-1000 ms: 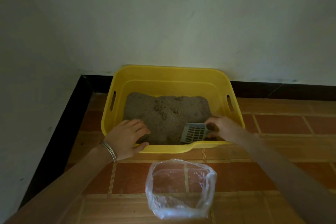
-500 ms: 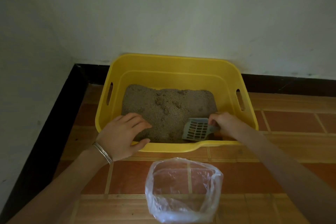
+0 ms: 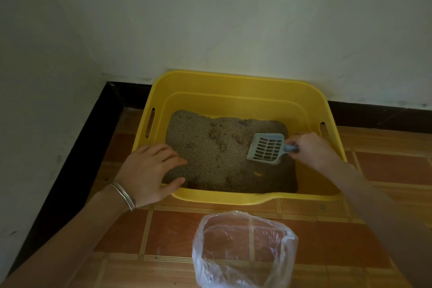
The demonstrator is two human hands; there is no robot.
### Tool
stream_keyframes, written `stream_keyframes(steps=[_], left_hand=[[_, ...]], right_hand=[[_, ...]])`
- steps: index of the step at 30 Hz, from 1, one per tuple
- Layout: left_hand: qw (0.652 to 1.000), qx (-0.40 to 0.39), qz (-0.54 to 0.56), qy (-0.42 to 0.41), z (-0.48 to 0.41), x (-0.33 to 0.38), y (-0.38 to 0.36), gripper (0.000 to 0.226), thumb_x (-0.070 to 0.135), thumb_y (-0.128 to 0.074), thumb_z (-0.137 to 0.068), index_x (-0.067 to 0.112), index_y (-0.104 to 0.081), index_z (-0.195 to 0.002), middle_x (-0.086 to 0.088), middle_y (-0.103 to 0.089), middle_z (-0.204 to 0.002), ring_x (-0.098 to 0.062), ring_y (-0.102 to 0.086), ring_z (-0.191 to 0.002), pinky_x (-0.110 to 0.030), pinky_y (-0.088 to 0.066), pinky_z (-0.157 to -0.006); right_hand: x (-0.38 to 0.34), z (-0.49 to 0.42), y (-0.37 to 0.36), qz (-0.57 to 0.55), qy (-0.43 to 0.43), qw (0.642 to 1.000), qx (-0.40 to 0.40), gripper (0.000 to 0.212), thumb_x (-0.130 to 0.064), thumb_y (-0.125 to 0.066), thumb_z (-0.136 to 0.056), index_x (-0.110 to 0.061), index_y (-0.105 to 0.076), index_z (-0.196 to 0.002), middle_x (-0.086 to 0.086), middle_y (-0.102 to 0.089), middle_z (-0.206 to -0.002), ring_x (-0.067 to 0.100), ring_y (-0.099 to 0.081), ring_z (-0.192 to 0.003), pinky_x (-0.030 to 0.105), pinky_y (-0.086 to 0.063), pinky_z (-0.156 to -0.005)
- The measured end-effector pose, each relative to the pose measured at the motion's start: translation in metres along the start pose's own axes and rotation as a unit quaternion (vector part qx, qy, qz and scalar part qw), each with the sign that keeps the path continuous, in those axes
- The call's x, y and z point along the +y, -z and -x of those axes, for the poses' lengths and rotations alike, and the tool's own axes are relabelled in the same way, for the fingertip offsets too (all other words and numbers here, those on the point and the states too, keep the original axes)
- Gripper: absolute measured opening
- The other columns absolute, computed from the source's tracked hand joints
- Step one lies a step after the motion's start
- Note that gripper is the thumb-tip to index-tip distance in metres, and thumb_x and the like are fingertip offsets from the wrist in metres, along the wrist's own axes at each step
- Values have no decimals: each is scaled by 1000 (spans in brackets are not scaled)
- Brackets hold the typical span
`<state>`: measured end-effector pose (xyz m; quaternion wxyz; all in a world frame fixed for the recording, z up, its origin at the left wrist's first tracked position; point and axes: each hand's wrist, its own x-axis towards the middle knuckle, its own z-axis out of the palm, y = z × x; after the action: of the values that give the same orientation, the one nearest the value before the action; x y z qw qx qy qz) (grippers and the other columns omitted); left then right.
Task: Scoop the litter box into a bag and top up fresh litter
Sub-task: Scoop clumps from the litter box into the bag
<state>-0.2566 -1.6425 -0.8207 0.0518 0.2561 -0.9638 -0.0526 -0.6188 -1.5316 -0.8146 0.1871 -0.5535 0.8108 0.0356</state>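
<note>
A yellow litter box (image 3: 233,84) stands on the tiled floor against the wall, holding brown-grey litter (image 3: 210,147) with a few clumps near its middle. My right hand (image 3: 311,149) grips the handle of a slotted blue-grey scoop (image 3: 266,148), whose blade lies over the litter at the box's right side. My left hand (image 3: 149,170) rests on the box's front left rim, fingers straight over the litter and thumb along the rim. A clear plastic bag (image 3: 243,250) stands open on the floor in front of the box.
White walls meet in a corner at the left, with a black skirting strip (image 3: 77,159) along the floor. Orange-brown floor tiles (image 3: 385,166) extend to the right of the box and around the bag.
The scoop has moved away from the box's front wall, further back over the litter, with my right hand following. A dark bare patch shows where it was. My left hand stays on the rim.
</note>
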Motion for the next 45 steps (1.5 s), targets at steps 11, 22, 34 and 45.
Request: stream_keyframes(steps=[11, 22, 34, 45], left_hand=[[1000, 19, 15, 4, 1, 2, 1, 40, 49, -47, -78, 30, -66, -108, 14, -65, -101, -13, -58, -100, -31, -50, -72], [999, 24, 32, 7, 1, 3, -1, 37, 45, -52, -76, 30, -68, -105, 15, -65, -98, -10, -58, -95, -29, -49, -67], [999, 30, 43, 12, 1, 3, -1, 35, 41, -54, -75, 29, -68, -105, 15, -65, -96, -10, -58, -93, -31, -49, -64], [999, 19, 48, 15, 3, 2, -2, 34, 43, -53, -75, 32, -69, -102, 17, -65, -94, -7, -59, -91, -26, -48, -65]], right_hand=[[-14, -53, -6, -10, 21, 1000, -7, 29, -11, -65, -83, -16, -65, -112, 3, -68, -105, 14, -62, -88, 31, -54, -81], [-61, -91, -22, -67, 113, 991, 3, 34, -6, -67, -81, -9, -64, -114, 8, -68, -109, 15, -63, -91, 27, -49, -85], [-84, -104, -46, -187, 45, 981, 21, 37, -12, -75, -73, -4, -67, -108, 9, -67, -111, 19, -61, -99, 20, -43, -83], [-68, -82, -36, -278, 73, 956, 51, 32, -7, -75, -73, -4, -68, -104, 6, -68, -102, 7, -58, -87, 6, -44, -80]])
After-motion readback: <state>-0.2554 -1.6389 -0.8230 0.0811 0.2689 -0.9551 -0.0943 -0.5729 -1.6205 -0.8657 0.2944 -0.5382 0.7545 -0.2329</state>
